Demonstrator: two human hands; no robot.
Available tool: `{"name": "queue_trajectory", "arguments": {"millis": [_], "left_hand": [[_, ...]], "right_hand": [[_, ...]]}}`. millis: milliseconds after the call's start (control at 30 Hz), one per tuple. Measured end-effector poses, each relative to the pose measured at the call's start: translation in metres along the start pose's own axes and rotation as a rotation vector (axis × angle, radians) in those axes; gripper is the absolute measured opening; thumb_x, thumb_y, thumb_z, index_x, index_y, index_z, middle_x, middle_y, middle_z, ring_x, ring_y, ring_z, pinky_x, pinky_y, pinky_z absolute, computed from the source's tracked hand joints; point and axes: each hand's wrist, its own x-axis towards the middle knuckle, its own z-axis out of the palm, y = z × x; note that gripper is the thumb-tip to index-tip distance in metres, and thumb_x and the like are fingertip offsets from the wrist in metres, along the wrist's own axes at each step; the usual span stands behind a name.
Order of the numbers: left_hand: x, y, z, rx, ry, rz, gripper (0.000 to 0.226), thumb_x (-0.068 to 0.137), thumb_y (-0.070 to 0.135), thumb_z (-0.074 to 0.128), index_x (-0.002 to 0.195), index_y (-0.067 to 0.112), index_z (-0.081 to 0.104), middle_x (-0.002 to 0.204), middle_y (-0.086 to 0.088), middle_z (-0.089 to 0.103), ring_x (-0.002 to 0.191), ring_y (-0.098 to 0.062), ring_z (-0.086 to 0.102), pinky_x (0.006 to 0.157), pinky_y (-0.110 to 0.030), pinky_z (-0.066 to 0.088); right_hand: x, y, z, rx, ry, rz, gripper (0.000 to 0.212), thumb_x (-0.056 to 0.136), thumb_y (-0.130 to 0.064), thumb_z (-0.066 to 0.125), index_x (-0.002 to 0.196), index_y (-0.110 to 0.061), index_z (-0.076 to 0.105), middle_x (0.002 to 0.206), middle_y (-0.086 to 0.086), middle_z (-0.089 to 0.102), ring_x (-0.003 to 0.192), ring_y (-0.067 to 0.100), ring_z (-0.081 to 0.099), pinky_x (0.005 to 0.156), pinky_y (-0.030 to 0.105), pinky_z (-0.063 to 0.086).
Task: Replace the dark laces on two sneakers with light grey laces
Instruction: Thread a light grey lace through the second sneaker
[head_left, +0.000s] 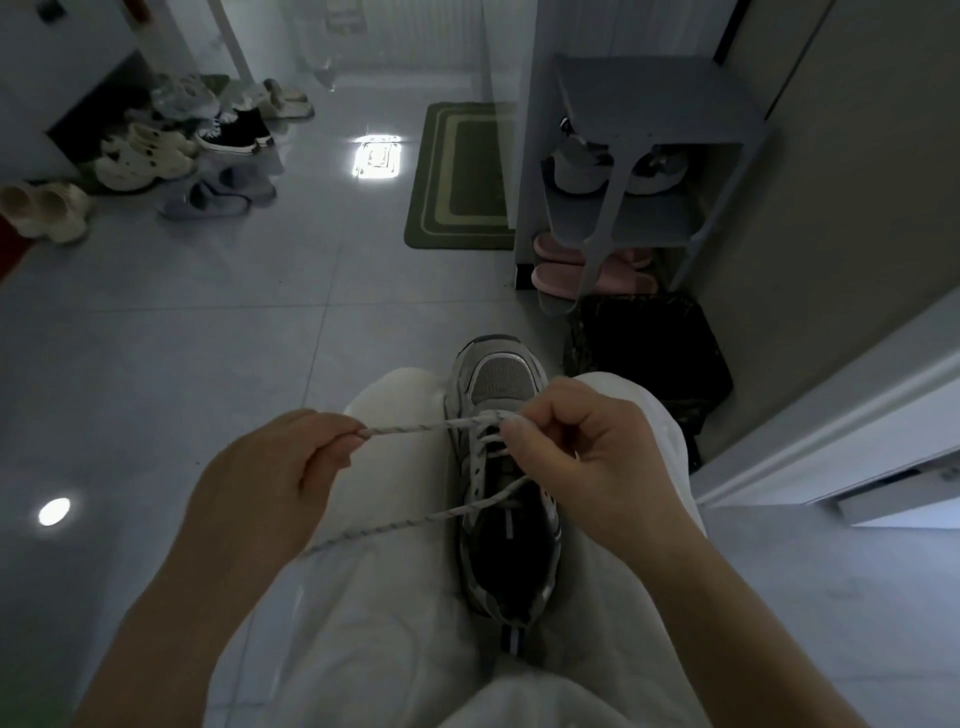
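Two hands are in frame: the left hand (270, 467) and the right hand (587, 441). One grey sneaker (506, 478) sits at lower centre, carrying one light grey lace (415, 427) whose two free strands run off to the left. One green mat (462, 176) lies at upper centre. One grey shoe rack (649, 104) stands at upper right, with two pink slippers (566, 270) on its bottom level and what look like two shoes above them. One dark bin (649, 343) sits below the rack. The shoe heap (171, 150) at upper left is too jumbled to count exactly.
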Motion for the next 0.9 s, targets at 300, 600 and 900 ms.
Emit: {"name": "queue_trajectory", "arguments": {"millis": [300,600,900], "left_hand": [[-0.013,-0.05,0.027,0.037,-0.024,-0.235,0.027,0.089,0.036,0.052,0.091,0.017,0.072,0.075,0.008,0.07,0.067,-0.018,0.065,0.066,-0.031,0.051],[-0.015,-0.048,0.014,0.213,-0.263,-0.411,0.026,0.092,0.036,0.053,0.074,0.022,0.065,0.069,0.01,0.066,0.062,-0.011,0.061,0.063,-0.031,0.051],[-0.01,0.061,0.014,-0.927,-0.271,-0.578,0.02,0.098,0.007,0.04,0.087,0.003,0.057,0.064,-0.003,0.067,0.045,-0.015,0.058,0.036,-0.022,0.042]], "right_hand": [[0.01,0.001,-0.014,0.285,0.154,0.212,0.026,0.079,-0.026,0.067,0.061,-0.009,0.061,0.049,-0.006,0.044,0.046,0.003,0.035,0.046,0.011,0.032],[0.031,-0.013,-0.015,0.397,0.084,0.151,0.033,0.066,-0.05,0.075,0.061,-0.017,0.068,0.051,-0.006,0.049,0.046,0.004,0.036,0.049,0.015,0.034],[0.044,-0.018,0.013,-0.042,-0.165,0.077,0.022,0.086,-0.021,0.065,0.108,-0.024,0.066,0.078,-0.009,0.07,0.073,0.008,0.067,0.079,0.036,0.056]]}}
